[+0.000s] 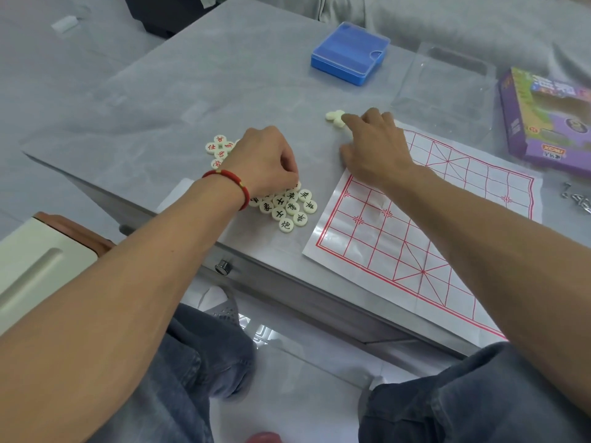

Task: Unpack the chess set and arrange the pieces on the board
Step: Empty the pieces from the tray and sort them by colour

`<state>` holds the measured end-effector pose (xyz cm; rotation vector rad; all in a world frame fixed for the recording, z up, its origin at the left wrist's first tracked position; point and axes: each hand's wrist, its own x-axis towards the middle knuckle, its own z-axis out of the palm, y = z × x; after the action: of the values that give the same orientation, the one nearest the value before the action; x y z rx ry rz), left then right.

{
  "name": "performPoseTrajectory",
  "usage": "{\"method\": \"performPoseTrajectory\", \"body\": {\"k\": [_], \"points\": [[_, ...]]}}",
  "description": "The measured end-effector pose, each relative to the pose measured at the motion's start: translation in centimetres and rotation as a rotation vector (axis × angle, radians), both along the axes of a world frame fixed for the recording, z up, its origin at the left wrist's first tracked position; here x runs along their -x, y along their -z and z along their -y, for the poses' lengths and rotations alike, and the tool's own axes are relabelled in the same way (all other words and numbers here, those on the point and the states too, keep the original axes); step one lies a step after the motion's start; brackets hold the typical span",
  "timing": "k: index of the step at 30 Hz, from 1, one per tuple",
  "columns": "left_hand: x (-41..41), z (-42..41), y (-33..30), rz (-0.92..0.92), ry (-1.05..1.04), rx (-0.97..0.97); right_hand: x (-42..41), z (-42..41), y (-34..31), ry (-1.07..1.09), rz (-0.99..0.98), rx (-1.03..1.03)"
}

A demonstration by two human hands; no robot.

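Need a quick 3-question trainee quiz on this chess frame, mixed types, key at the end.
1. True or false: pieces already stand on the paper board.
2. Multiple choice: the black-lettered pieces lie (A) on the board, (B) on the table left of the board, (C) in the blue box.
3. Short answer: which hand reaches toward the blank-faced pieces near the board's far corner?

Key
1. False: the visible grid is bare.
2. B: they cluster under the left hand, whose fingers curl down among them; the red-lettered pieces lie just beyond it.
3. The right hand, fingers extended toward them.
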<state>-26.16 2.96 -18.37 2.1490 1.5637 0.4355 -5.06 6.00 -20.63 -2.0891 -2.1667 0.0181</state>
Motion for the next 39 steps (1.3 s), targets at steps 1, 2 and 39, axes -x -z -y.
{"method": "performPoseTrajectory", "body": {"k": [1, 2, 39], "points": [[0.0, 0.1, -0.1, 0.008, -0.009, 0.01, 0.2, -0.3, 0.0, -0.011, 0.027, -0.007], [0.0, 0.1, -0.1, 0.022, -0.029, 0.014, 0.3, -0.6, 0.1, -0.015, 0.055, -0.008], [5.0, 3.4, -2.1, 0.186, -0.198, 0.147, 0.0, 3.9, -3.5, 0.207, -0.443, -0.08]]}}
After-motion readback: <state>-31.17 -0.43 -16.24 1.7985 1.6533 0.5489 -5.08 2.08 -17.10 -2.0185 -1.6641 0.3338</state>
